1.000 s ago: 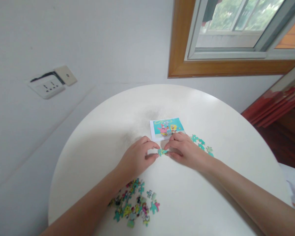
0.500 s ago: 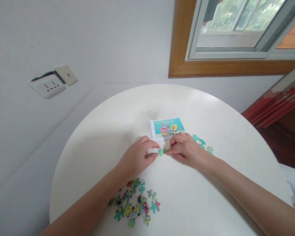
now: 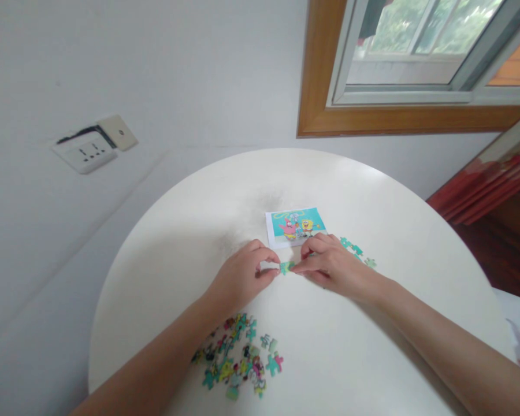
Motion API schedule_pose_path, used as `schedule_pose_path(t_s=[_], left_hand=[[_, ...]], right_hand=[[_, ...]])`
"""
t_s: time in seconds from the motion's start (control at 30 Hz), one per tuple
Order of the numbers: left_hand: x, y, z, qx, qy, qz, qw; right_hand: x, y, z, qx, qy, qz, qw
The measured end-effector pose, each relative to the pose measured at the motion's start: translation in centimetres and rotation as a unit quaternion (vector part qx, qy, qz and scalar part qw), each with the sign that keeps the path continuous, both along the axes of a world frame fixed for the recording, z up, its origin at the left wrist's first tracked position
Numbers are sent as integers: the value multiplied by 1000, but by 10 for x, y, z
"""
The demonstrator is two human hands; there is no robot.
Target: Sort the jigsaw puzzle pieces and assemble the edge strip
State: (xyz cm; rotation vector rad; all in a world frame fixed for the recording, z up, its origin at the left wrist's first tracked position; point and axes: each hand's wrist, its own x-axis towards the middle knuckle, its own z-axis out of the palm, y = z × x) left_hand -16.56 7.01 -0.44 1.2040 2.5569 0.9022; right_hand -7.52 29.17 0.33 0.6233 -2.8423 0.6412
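Between my two hands, low over the white table, are small green and yellow puzzle pieces (image 3: pixel 286 267); I cannot tell whether they are fully joined. My left hand (image 3: pixel 248 271) pinches their left end between thumb and forefinger. From the other side, my right hand (image 3: pixel 327 263) has thumb and fingertips closed on the right end, partly covering it. Just beyond the hands lies a picture card (image 3: pixel 294 225) with cartoon figures on a turquoise ground. Its lower right corner is behind my right hand.
A heap of mixed jigsaw pieces (image 3: pixel 238 361) lies near my left forearm. More green pieces (image 3: pixel 356 251) lie beyond my right hand, partly covered by it. The round white table (image 3: pixel 372 358) reaches toward a wall with a socket (image 3: pixel 86 151) and a wood-framed window (image 3: pixel 305 115).
Both hands keep almost the same place and hold. The pieces between them have shifted very slightly to the right.
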Motion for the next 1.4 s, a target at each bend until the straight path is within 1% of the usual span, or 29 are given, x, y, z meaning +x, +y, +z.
schedule_pose_path(t_s=[0.23,0.43,0.53,0.6,0.67,0.73,0.8,0.87,1.17,1.4], left_hand=[[0,1,-1,5,9,1,1000],[0,0,-1,1,10,0,1000],[0,0,-1,-1,11,0,1000],[1,-1,0,-1,8,0,1000],[0,-1,0,-1,0,-2,1000],[-1,-2,0,0,-6,-7,1000],[-2,-3,-1,4,-10,-10,1000],[-3,-4,-2,6,-13,-11,1000],[-7,-4,-3,12,-9,-22,1000],[-6,-5,-3,10,-5,-22,1000]], right_hand=[[-2,2,-5,-2,15,9,1000],[0,0,-4,1,13,9,1000],[0,2,-4,-22,14,14,1000],[-1,6,-5,-59,23,16,998],[-2,12,-5,-100,38,-6,994],[-3,18,-4,-126,46,-52,990],[-4,24,-4,-133,42,-93,986],[-3,27,-4,-130,32,-112,985],[-3,29,-9,-118,21,-106,987],[-3,31,-10,-118,21,-105,987]])
